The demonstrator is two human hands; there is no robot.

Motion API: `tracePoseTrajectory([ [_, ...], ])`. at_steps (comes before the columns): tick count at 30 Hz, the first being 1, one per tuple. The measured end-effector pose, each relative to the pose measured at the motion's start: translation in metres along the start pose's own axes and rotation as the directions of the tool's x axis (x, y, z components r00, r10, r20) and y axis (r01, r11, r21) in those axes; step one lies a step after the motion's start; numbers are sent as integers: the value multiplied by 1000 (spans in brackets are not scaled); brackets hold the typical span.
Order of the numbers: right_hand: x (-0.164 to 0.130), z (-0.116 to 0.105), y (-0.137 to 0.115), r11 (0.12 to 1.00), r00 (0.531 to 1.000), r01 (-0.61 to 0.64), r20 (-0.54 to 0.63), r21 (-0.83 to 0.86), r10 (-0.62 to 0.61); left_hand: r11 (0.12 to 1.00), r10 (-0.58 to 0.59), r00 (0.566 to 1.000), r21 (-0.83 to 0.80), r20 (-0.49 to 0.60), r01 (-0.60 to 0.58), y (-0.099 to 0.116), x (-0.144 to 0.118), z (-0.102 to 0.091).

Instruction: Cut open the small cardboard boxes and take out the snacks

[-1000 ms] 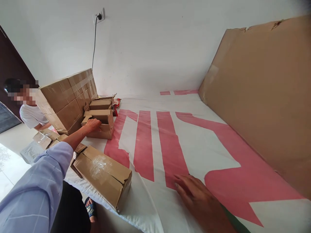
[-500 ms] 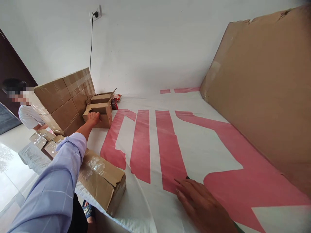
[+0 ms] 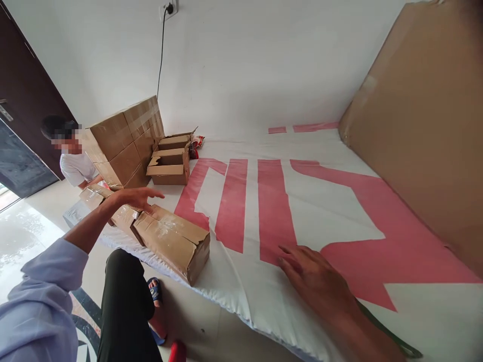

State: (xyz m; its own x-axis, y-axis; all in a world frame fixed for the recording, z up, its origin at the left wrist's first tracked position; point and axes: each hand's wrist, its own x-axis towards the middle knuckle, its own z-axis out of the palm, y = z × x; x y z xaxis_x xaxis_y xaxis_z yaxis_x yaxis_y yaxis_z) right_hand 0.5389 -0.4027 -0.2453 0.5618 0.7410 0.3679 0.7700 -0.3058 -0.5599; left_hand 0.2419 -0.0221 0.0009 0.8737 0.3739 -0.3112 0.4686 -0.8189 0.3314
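My left hand [image 3: 136, 197] hovers open, fingers spread, just above the near end of a long taped cardboard box [image 3: 173, 242] that lies at the edge of the white and red sheet [image 3: 264, 211]. It holds nothing. Farther back sits a small open cardboard box [image 3: 168, 171] with its flaps out, apart from my hand. My right hand [image 3: 315, 279] rests flat, fingers apart, on the sheet over a red stripe, also holding nothing.
A big taped carton [image 3: 121, 143] stands behind the small boxes, with another open box [image 3: 174, 141] by the wall. A person in a white shirt [image 3: 77, 168] sits at the left. A large cardboard sheet [image 3: 422, 125] leans at right. A cable [image 3: 161, 50] hangs from a socket.
My left hand let go of the small open box and drew back toward me, now over the long taped box. The view shifted back and left; my right hand stayed on the sheet.
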Motion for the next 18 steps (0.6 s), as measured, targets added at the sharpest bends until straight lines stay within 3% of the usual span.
tracePoseTrajectory([
  [3,1,-4,2,1000,1000,-20,-6,6,20,995,49,996,81,72,-55,7,-31,21],
  [7,4,-12,10,999,998,-51,-33,-9,51,969,89,996,231,2,-87,21,-45,39],
  [11,8,-19,22,992,992,-124,-38,-26,123,960,90,990,274,-106,-58,49,-49,63],
  [15,10,-23,35,987,987,-153,-48,-41,151,982,29,965,185,-262,20,88,-53,102],
  [18,5,-26,43,989,990,-131,-55,-73,127,1000,-25,929,-24,-369,17,103,-56,127],
])
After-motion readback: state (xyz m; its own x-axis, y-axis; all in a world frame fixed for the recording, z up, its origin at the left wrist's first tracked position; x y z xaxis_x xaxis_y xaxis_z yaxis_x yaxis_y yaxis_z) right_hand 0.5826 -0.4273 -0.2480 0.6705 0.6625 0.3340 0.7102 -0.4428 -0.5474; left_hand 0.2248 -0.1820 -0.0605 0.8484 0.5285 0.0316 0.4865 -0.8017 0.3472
